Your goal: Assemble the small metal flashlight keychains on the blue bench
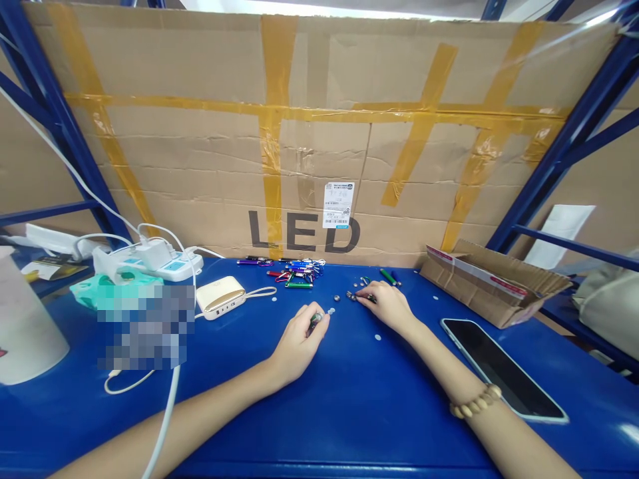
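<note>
The person's left hand (304,326) is curled around a small green-and-silver cylindrical piece (315,320), mostly hidden by the fingers, above the middle of the blue, smooth-topped desk (349,412). The right hand (387,301) is nearer the desk's far edge, its fingertips drawn narrowly together at a few small, shiny silver metal parts (351,295); whether it grips one cannot be told. A single small round silver part (337,298) lies between the two hands, touching neither. Beyond the left hand, along the far edge, is a cluster of slim metallic tubes in blue, red, green and purple (299,271). A shiny green metal tube (387,277) lies just beyond the right hand.
</note>
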`<move>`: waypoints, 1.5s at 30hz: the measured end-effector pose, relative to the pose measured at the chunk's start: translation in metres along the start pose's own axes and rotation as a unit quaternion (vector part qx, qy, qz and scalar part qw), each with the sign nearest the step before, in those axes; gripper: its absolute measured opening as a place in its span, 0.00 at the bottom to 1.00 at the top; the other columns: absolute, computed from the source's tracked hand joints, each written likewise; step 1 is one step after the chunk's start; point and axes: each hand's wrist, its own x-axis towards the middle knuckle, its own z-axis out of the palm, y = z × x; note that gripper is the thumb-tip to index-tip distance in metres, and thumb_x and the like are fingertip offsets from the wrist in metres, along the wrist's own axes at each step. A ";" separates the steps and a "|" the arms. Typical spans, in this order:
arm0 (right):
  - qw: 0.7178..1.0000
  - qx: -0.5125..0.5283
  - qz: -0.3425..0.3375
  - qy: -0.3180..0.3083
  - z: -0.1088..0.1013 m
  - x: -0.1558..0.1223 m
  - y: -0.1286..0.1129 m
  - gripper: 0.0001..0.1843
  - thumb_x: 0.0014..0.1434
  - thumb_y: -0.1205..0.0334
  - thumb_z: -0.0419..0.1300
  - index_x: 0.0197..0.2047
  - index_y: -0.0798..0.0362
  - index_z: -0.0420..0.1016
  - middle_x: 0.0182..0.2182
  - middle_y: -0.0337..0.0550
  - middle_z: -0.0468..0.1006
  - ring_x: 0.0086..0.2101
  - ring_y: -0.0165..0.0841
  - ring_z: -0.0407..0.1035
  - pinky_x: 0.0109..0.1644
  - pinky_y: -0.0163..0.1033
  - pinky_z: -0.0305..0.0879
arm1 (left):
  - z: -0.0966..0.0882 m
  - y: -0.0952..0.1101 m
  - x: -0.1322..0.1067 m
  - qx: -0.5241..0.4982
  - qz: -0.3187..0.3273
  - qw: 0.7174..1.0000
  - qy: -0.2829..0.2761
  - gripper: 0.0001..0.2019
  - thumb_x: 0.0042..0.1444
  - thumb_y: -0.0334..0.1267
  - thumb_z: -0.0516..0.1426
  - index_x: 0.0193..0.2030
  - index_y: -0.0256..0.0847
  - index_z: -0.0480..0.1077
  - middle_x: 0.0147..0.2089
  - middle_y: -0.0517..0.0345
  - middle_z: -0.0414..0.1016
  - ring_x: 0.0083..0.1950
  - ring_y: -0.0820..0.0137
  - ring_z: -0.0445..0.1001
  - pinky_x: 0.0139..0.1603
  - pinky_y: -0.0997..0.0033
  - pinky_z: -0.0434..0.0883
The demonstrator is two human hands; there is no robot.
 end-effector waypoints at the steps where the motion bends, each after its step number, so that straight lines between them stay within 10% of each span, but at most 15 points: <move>1: 1.000 0.006 0.005 0.002 0.000 0.000 0.000 0.08 0.56 0.59 0.57 0.36 0.46 0.78 0.38 0.41 0.77 0.42 0.37 0.68 0.44 0.41 0.63 | 0.000 0.000 0.000 0.000 0.000 1.000 0.000 0.14 0.61 0.43 0.45 0.26 0.40 0.56 0.27 0.62 0.59 0.32 0.70 0.60 0.34 0.71 0.57; 9: 0.996 0.073 0.045 -0.014 -0.001 0.000 -0.005 0.08 0.51 0.55 0.59 0.30 0.46 0.78 0.32 0.37 0.78 0.31 0.31 0.71 0.29 0.32 0.62 | 0.001 0.000 -0.001 0.003 -0.011 1.000 -0.009 0.14 0.60 0.43 0.45 0.26 0.41 0.56 0.27 0.62 0.59 0.31 0.71 0.61 0.34 0.72 0.57; 16: 0.997 0.076 0.013 0.007 -0.011 -0.005 -0.017 0.05 0.49 0.60 0.60 0.26 0.48 0.77 0.30 0.38 0.78 0.34 0.34 0.69 0.34 0.36 0.61 | 0.001 0.000 0.000 0.011 -0.016 1.000 -0.016 0.13 0.60 0.43 0.45 0.27 0.41 0.57 0.26 0.62 0.60 0.31 0.71 0.61 0.34 0.72 0.57; 22: 0.944 0.219 -0.175 0.173 -0.028 -0.023 -0.056 0.06 0.53 0.59 0.59 0.30 0.51 0.76 0.30 0.40 0.75 0.31 0.30 0.67 0.38 0.38 0.61 | 0.002 -0.004 0.002 0.033 0.003 0.999 -0.013 0.13 0.60 0.42 0.44 0.26 0.41 0.56 0.25 0.63 0.60 0.31 0.70 0.60 0.34 0.71 0.57; 34: 0.920 0.134 -0.334 0.153 -0.029 -0.034 -0.069 0.09 0.58 0.63 0.54 0.37 0.50 0.76 0.32 0.42 0.75 0.32 0.30 0.65 0.36 0.37 0.59 | 0.004 -0.013 0.005 0.030 -0.018 0.999 -0.022 0.08 0.56 0.38 0.44 0.27 0.41 0.55 0.25 0.63 0.60 0.30 0.71 0.59 0.33 0.72 0.57; 45: 0.955 0.203 -0.149 0.155 -0.041 -0.021 -0.040 0.09 0.55 0.57 0.57 0.38 0.51 0.72 0.34 0.41 0.74 0.32 0.29 0.67 0.38 0.36 0.64 | 0.002 -0.006 0.003 -0.004 -0.033 0.999 0.020 0.14 0.59 0.45 0.44 0.25 0.41 0.56 0.24 0.63 0.61 0.29 0.72 0.62 0.33 0.73 0.58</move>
